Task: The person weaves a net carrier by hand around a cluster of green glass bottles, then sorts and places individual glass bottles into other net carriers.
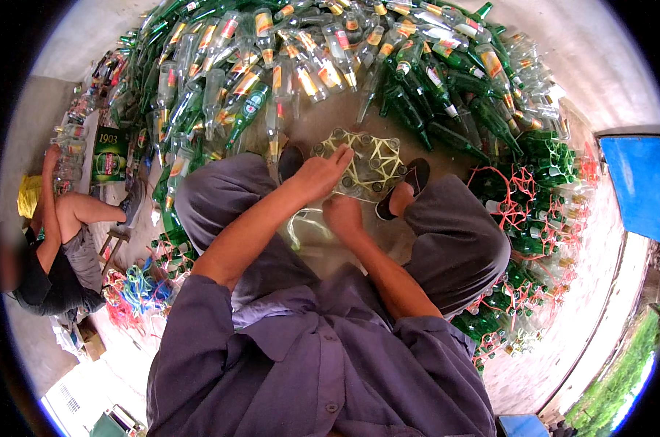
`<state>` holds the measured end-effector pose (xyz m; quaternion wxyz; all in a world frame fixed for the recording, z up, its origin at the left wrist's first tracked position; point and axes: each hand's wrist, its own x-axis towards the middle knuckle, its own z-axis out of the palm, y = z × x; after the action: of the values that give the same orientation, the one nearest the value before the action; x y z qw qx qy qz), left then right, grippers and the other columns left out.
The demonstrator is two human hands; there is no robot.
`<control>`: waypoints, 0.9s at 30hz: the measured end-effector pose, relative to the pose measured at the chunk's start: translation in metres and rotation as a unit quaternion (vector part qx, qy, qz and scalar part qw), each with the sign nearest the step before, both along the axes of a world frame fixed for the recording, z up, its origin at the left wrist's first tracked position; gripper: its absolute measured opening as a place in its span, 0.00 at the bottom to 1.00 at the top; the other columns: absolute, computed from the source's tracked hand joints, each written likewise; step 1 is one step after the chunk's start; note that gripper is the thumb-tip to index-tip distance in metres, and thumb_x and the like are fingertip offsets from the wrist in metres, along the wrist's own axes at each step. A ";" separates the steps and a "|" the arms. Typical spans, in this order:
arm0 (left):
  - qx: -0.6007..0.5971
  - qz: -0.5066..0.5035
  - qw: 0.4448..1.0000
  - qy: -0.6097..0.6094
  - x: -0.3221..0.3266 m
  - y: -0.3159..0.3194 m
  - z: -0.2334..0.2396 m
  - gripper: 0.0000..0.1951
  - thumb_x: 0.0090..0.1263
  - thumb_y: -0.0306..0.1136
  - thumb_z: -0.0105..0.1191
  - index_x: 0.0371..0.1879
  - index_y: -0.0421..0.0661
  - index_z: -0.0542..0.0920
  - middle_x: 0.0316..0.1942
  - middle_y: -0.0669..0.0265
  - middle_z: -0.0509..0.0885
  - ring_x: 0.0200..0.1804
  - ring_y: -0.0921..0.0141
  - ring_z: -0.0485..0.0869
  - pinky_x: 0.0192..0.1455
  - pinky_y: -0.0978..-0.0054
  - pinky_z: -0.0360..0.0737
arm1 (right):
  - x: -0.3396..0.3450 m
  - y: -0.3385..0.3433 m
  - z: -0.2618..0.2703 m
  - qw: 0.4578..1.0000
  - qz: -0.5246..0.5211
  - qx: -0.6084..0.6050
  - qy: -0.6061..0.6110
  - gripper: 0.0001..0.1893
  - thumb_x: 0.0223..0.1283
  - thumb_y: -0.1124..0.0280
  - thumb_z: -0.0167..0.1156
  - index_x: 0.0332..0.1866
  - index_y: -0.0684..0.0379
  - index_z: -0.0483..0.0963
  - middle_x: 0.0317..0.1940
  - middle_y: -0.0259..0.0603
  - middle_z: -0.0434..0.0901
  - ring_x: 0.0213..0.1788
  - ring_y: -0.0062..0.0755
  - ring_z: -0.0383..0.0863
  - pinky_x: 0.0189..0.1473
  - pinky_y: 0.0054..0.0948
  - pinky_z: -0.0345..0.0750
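On the floor between my feet, a bundle of upright clear glass bottles (376,163) is seen from above, its necks laced with pale yellow plastic strap (357,143). My left hand (325,172) reaches over the bundle's left side, fingers extended across the strap; whether it pinches any is hidden. Close to the near edge, my right hand (343,214) is closed in a fist where a length of strap meets it. A pale loose strap end (294,226) curls beside that fist, left of it.
A large heap of green and clear bottles (308,60) curves around the front. Bundles tied with red strap (526,213) stand at the right. At the left, another person (62,257) sits near bottles, a green printed carton (109,154) and tangled coloured straps (139,289).
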<state>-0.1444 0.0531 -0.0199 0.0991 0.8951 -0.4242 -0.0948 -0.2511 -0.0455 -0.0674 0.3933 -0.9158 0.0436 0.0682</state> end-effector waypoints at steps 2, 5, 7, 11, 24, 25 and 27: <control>0.002 0.004 1.000 -0.003 -0.001 0.001 -0.003 0.30 0.57 0.23 0.49 0.63 0.36 0.62 0.66 0.45 0.67 0.30 0.50 0.84 0.31 0.56 0.82 | -0.001 0.003 0.001 0.999 0.028 -0.024 0.010 0.13 0.52 0.70 0.54 0.20 0.68 0.77 0.22 0.60 0.79 0.27 0.60 0.80 0.37 0.50 0.78; -0.006 0.009 1.000 -0.014 -0.003 0.001 -0.007 0.29 0.57 0.23 0.49 0.62 0.36 0.62 0.65 0.44 0.67 0.31 0.50 0.84 0.31 0.56 0.82 | -0.006 0.007 0.003 0.999 0.039 -0.019 0.024 0.11 0.54 0.68 0.56 0.25 0.65 0.79 0.24 0.57 0.80 0.28 0.59 0.80 0.36 0.51 0.77; -0.015 0.014 1.000 -0.016 -0.002 0.000 -0.006 0.29 0.57 0.23 0.49 0.61 0.36 0.63 0.65 0.45 0.68 0.31 0.49 0.84 0.31 0.56 0.82 | -0.008 0.010 0.001 0.999 0.031 -0.025 0.030 0.11 0.54 0.68 0.57 0.24 0.65 0.79 0.25 0.56 0.80 0.29 0.58 0.81 0.36 0.50 0.78; -0.015 0.012 1.000 -0.010 0.000 -0.001 -0.004 0.28 0.58 0.23 0.49 0.62 0.39 0.63 0.65 0.49 0.69 0.32 0.50 0.84 0.32 0.56 0.81 | -0.008 0.015 -0.006 0.994 0.047 -0.072 0.062 0.11 0.53 0.67 0.57 0.24 0.65 0.79 0.25 0.55 0.80 0.30 0.57 0.81 0.36 0.49 0.78; -0.149 0.139 0.978 -0.049 -0.034 0.021 -0.006 0.29 0.49 0.30 0.64 0.56 0.46 0.74 0.54 0.59 0.80 0.54 0.56 0.76 0.59 0.58 0.70 | 0.003 -0.008 0.039 0.997 0.021 -0.004 -0.078 0.14 0.58 0.68 0.51 0.26 0.69 0.77 0.22 0.60 0.78 0.27 0.61 0.80 0.34 0.51 0.78; -0.174 0.124 0.975 -0.059 -0.035 0.023 -0.005 0.28 0.48 0.30 0.65 0.54 0.46 0.77 0.52 0.59 0.81 0.55 0.56 0.76 0.61 0.58 0.69 | 0.005 -0.008 0.051 0.998 0.009 -0.003 -0.060 0.15 0.59 0.67 0.51 0.26 0.69 0.77 0.22 0.61 0.78 0.28 0.61 0.80 0.34 0.51 0.78; -0.181 0.118 0.974 -0.062 -0.034 0.027 -0.003 0.25 0.47 0.30 0.65 0.49 0.46 0.79 0.52 0.60 0.81 0.55 0.57 0.75 0.61 0.58 0.69 | 0.009 -0.007 0.064 1.000 -0.003 -0.005 -0.018 0.15 0.60 0.67 0.51 0.27 0.68 0.77 0.25 0.61 0.79 0.30 0.62 0.80 0.35 0.51 0.78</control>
<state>-0.1780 0.0801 -0.0231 0.2436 0.9101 -0.3311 0.0515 -0.2421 -0.0521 -0.0034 0.3895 -0.9188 0.0393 0.0503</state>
